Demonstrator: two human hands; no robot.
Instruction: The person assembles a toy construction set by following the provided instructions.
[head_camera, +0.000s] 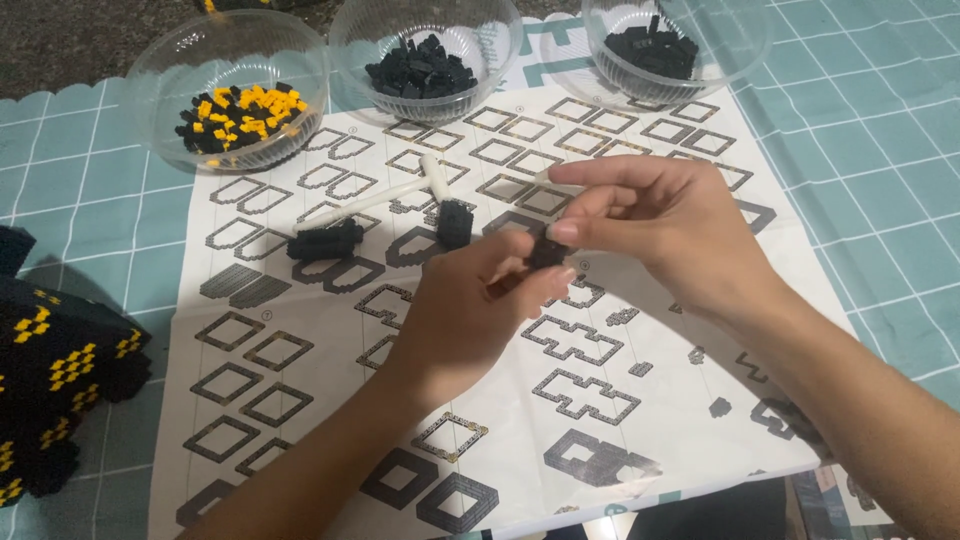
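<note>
Above the instruction sheet, left hand and right hand both pinching one small black brick piece: mid-assembly, likely calling next for firm, aligned pressing together.

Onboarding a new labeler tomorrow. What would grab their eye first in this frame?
First, the two hands meeting mid-frame: the left hand and right hand both pinch a small black brick piece above the instruction sheet. Next, the three clear bowls along the top edge, the left bowl holding black and yellow bricks. Last, the black-and-yellow built block at the left edge.
</note>
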